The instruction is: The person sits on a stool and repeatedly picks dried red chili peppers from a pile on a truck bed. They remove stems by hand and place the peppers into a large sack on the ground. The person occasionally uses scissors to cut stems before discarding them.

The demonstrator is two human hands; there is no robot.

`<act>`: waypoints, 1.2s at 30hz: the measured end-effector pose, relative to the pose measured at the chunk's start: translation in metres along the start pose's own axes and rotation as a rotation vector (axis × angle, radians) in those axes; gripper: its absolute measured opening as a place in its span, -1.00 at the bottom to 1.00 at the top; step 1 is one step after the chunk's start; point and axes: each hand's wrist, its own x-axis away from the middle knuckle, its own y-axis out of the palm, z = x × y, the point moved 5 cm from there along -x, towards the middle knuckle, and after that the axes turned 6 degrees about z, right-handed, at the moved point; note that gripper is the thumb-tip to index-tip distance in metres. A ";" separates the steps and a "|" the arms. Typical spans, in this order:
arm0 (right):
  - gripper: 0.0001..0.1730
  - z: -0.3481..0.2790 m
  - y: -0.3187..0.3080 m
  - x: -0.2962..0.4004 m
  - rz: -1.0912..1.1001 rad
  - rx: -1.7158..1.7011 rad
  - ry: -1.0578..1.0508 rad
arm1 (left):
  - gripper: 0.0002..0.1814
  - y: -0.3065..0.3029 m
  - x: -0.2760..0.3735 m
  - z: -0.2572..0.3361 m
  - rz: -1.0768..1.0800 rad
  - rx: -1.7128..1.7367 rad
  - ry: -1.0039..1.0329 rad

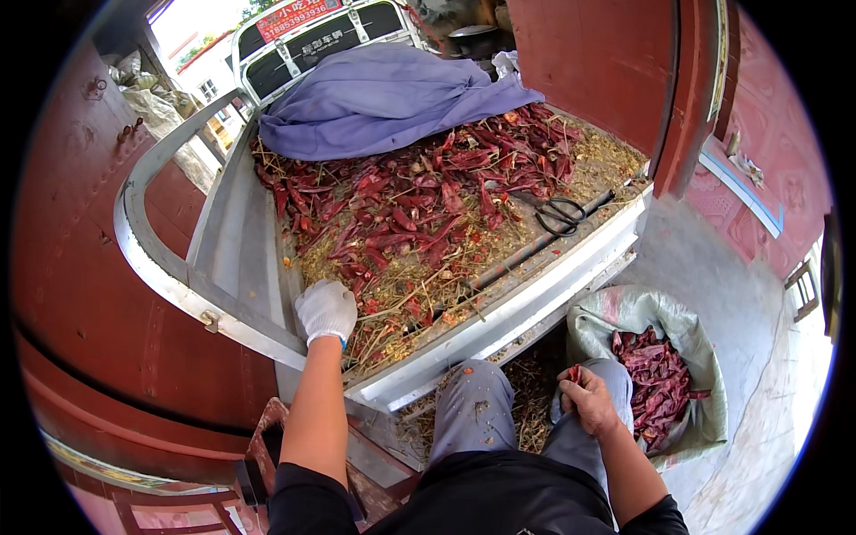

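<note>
My left hand [327,310], in a white knitted glove, rests at the near left edge of the debris on the truck bed; its fingers are turned away, so whether it holds anything is hidden. Above my right knee, my bare right hand [588,399] pinches a piece of dried red chili [574,374]. Dried red chilies [414,200] lie heaped on the bed among stems and yellowish seeds, partly under a purple cloth [388,100]. More chilies [652,381] fill part of an open woven sack [712,374] beside my right knee.
Black-handled scissors [562,217] lie by a dark rod [515,257] near the bed's metal edge [501,328]. A curved metal rail [144,234] borders the left side. Stems and debris [531,401] lie below the bed. Red doors [602,60] stand on both sides.
</note>
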 end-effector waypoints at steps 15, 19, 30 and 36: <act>-0.73 0.013 0.022 0.000 -0.113 0.039 0.067 | -0.76 -0.001 -0.004 -0.018 0.090 0.158 0.002; -0.71 0.011 0.012 -0.003 -0.054 0.126 0.029 | -0.76 -0.034 0.010 0.015 0.198 0.441 0.066; -0.64 -0.052 0.099 0.009 -0.339 0.088 -0.194 | -0.84 0.031 0.177 0.173 -0.865 1.330 0.039; -0.75 -0.075 0.042 0.012 -0.045 0.274 -0.366 | -0.72 0.046 0.156 0.151 -0.428 1.078 0.336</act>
